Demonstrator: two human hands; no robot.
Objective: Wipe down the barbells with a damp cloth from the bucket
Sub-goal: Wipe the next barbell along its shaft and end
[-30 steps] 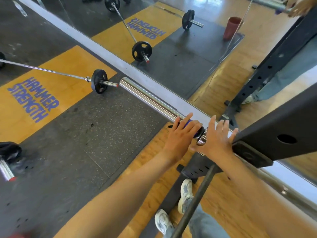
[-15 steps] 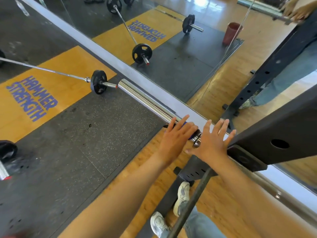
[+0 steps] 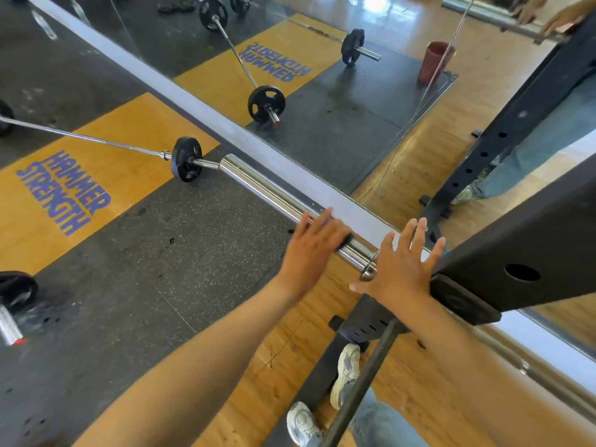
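The racked barbell (image 3: pixel 274 191) runs along the foot of the mirror, its chrome sleeve under both hands. The left hand (image 3: pixel 314 250) lies flat on the sleeve, fingers (image 3: pixel 322 221) straight, pressing a dark cloth (image 3: pixel 344 237) that shows only as an edge beneath them. The right hand (image 3: pixel 403 272) rests open and spread at the sleeve's collar, against the black rack (image 3: pixel 522 253), gripping nothing. A red bucket (image 3: pixel 435 62) appears in the mirror; its contents cannot be seen.
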